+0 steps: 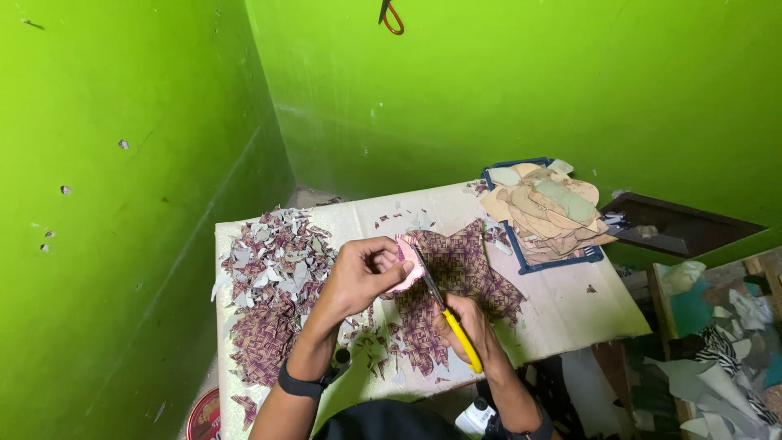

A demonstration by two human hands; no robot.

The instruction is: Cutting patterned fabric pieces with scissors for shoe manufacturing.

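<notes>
Scissors (444, 314), yellow-handled, clamped in our right hand (468, 330); blades run up-left toward pink insole piece (405, 265). Our left hand (362, 273), grip closed on that piece, holds it above desk (570, 301), just left of blade tips. Woven-pattern sheet (456, 285) beneath.

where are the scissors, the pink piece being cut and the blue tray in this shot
scissors (461, 341): head view, on the yellow handle in the right hand
pink piece (405, 270): head view, on its pink face beside the left hand's fingers
blue tray (556, 263): head view, on its near blue rim
</notes>
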